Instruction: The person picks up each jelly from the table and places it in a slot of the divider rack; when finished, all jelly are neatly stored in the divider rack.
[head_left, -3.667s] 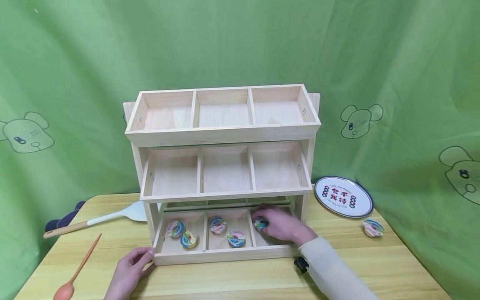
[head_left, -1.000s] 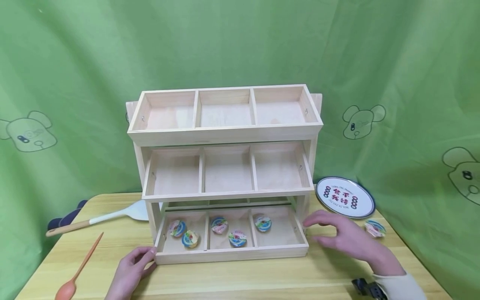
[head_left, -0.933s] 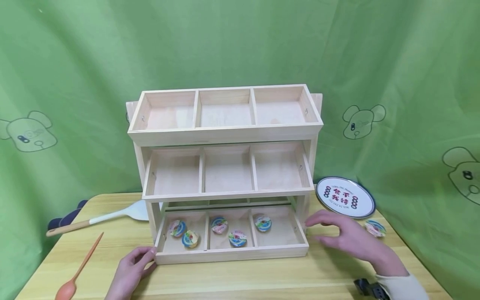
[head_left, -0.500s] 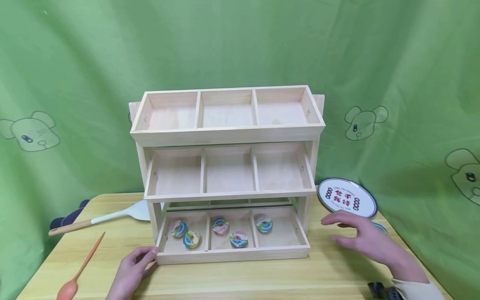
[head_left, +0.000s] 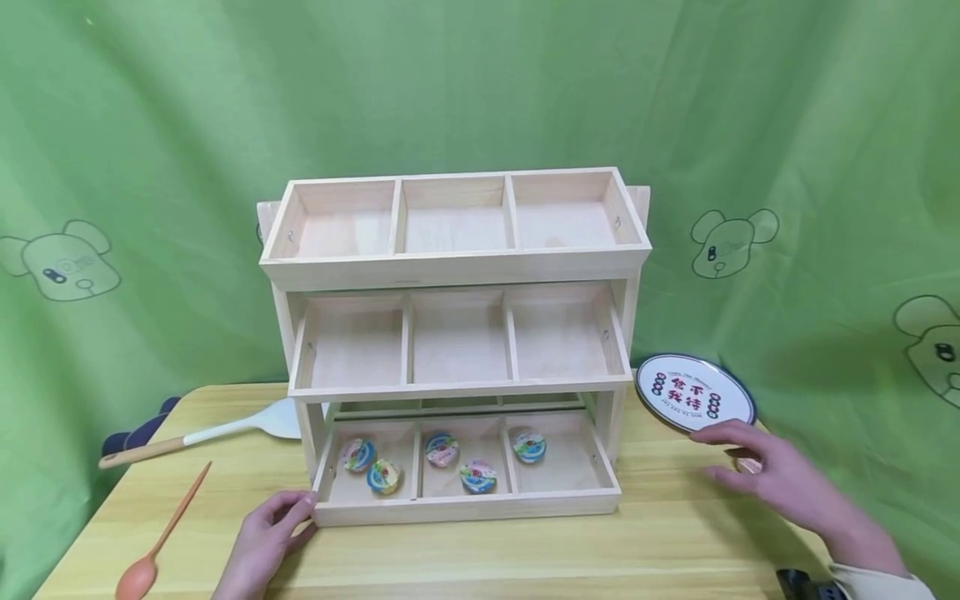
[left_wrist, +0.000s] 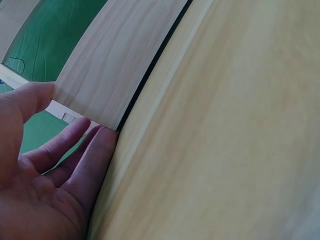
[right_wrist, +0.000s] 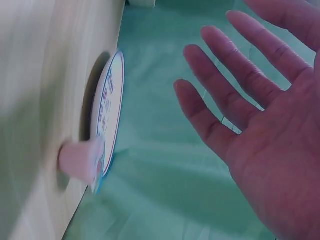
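A three-tier wooden storage rack stands mid-table. My left hand holds its bottom tray by the front left corner, thumb at the top edge and fingers low on the end in the left wrist view. My right hand hovers at the right, fingers spread and holding nothing in the right wrist view. Beneath it stands a pink jelly cup, mostly hidden in the head view. The tray carries several jelly cups: two left, two in the middle compartment, and one cup in the right.
An oval plate with red characters lies behind the right hand. A white spatula with a wooden handle and an orange spoon lie on the left. The two upper tiers have bare compartments. A green curtain hangs behind the table.
Earlier the right hand was at a jelly cup in the tray's right compartment; it withdrew and moved right, over the lone cup. The left hand stays at the tray corner.
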